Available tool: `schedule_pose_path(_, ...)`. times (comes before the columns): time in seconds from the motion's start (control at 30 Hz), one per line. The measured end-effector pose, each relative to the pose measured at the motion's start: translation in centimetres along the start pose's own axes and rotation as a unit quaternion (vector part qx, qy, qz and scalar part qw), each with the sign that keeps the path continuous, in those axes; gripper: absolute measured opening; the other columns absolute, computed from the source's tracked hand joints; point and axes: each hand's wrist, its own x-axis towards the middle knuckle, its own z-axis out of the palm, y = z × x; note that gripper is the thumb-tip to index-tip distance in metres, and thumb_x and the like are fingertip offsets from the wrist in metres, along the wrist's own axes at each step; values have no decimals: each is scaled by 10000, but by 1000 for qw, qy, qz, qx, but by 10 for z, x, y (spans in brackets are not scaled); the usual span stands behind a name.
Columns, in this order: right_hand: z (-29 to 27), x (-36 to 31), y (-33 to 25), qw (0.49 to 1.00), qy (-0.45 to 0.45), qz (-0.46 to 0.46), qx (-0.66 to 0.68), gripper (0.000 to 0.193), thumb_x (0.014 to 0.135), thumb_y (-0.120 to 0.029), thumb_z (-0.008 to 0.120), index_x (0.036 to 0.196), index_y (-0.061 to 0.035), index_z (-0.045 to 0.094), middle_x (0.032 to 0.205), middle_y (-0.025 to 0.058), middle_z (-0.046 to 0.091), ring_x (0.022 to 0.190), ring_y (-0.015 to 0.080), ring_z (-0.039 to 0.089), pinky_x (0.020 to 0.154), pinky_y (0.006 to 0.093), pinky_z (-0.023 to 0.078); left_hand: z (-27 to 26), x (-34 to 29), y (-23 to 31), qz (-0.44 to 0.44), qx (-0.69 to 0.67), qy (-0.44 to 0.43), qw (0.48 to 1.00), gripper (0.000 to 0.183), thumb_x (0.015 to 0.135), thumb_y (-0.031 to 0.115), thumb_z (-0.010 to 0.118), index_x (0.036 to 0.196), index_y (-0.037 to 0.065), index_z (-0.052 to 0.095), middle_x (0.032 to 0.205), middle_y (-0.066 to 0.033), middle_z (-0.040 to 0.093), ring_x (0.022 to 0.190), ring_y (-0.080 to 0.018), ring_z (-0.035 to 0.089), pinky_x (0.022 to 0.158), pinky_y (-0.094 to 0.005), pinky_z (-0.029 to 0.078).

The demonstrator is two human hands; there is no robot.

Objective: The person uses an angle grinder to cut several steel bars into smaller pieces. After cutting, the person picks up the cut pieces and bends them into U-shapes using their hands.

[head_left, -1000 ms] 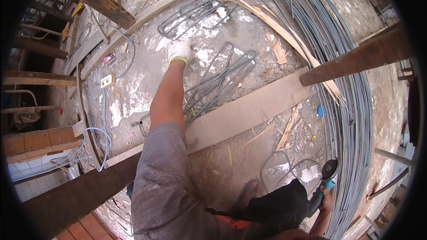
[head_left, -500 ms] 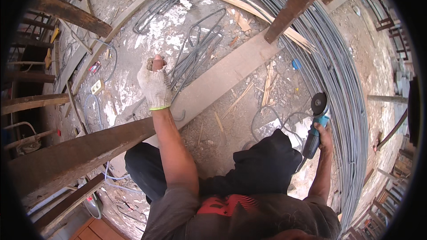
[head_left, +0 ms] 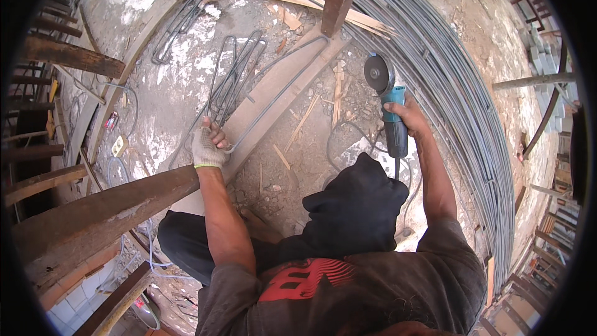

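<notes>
Head view: I now see a bent steel rod (head_left: 273, 103) in play that the left hand (head_left: 210, 143) did not have half a second ago. That hand, in a pale glove with bare fingertips, has its fingers curled around the rod's near end; the long loop reaches away, far and to the right, over the plank (head_left: 283, 76). I cannot tell whether it rests on the wood or hangs just above. The other bent rods (head_left: 231, 79) lie on the ground to the left.

The right hand (head_left: 407, 115), ungloved, is wrapped around the body of the angle grinder (head_left: 392, 96). It has swung left and farther out, away from the bundle of long steel bars (head_left: 472, 112) on the right. The disc (head_left: 376, 73) points far, apart from the rod; I cannot tell if it spins. As I judge it, workpiece and tool are now both in hand and closer together.
</notes>
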Motion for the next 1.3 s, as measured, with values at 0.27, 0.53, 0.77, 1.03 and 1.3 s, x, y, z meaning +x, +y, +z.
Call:
schedule_pose_path(0.27, 21, 54, -21, 997, -46, 16, -66, 788, 694, -274, 790, 1315, 58, 438, 1053, 180, 615, 869, 258, 652, 728, 395, 555, -32, 4, -19, -45, 43, 60, 996, 300, 938, 352, 654, 768, 140, 528, 577, 74, 326, 458, -66, 309, 397, -220, 250)
schedule_pose_path(0.53, 40, 116, -34, 991, -71, -6, -111, 655, 709, -260, 784, 1222, 68, 541, 1021, 179, 638, 840, 247, 650, 727, 384, 546, -28, 18, -42, 103, 194, 128, 967, 262, 938, 317, 642, 769, 164, 513, 602, 58, 400, 453, -72, 354, 385, -250, 267)
schedule_pose_path(0.77, 51, 134, -38, 984, -90, 18, -155, 605, 714, -268, 774, 1197, 33, 573, 957, 142, 652, 798, 230, 645, 698, 371, 538, -29, 18, -46, 134, 248, 173, 944, 268, 926, 350, 657, 791, 160, 523, 614, 48, 410, 469, -90, 370, 399, -261, 286)
schedule_pose_path(1.03, 52, 139, -31, 985, -80, 21, -148, 562, 720, -241, 769, 1182, 21, 588, 946, 135, 655, 794, 226, 640, 698, 377, 538, -27, 16, -45, 124, 231, 166, 951, 278, 935, 352, 643, 788, 164, 500, 594, 34, 409, 443, -101, 358, 387, -269, 280)
schedule_pose_path(1.3, 55, 139, -37, 984, -83, 17, -158, 525, 742, -185, 752, 1196, 17, 582, 993, 130, 672, 832, 216, 655, 758, 371, 548, -32, 21, -52, 176, 259, 157, 937, 278, 940, 333, 639, 785, 113, 568, 633, 32, 460, 523, -93, 389, 478, -284, 335)
